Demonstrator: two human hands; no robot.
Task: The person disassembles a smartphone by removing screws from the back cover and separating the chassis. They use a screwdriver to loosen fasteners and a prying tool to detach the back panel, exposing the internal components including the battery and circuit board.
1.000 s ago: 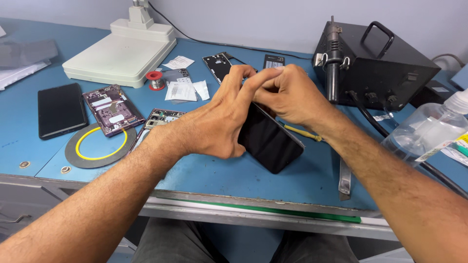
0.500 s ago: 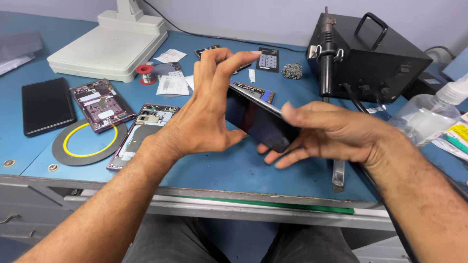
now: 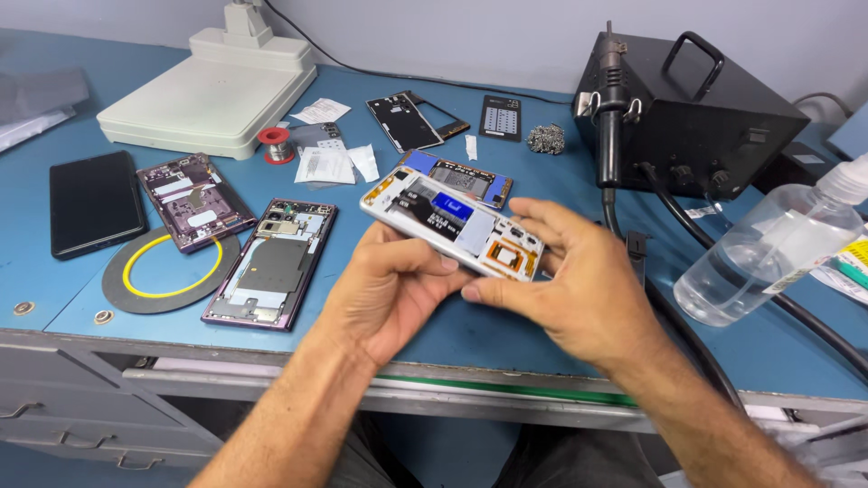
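Observation:
Both my hands hold an opened smartphone [image 3: 452, 221] above the blue bench, its inner side up: white frame, blue and orange parts showing. My left hand [image 3: 393, 294] grips its near-left edge from below. My right hand [image 3: 579, 294] grips its right end, thumb along the near edge. Behind it on the bench lies a blue opened phone part [image 3: 457, 176].
Two purple opened phones [image 3: 271, 262] [image 3: 194, 199], a black phone [image 3: 95, 203] and a black ring with a yellow loop [image 3: 167, 271] lie left. A white machine [image 3: 212, 90] stands far left, a black hot-air station [image 3: 687, 113] far right, a clear bottle [image 3: 768, 253] right.
The phone was dark screen up between my hands. It has been flipped over, and its open inner side faces up now, held by both hands.

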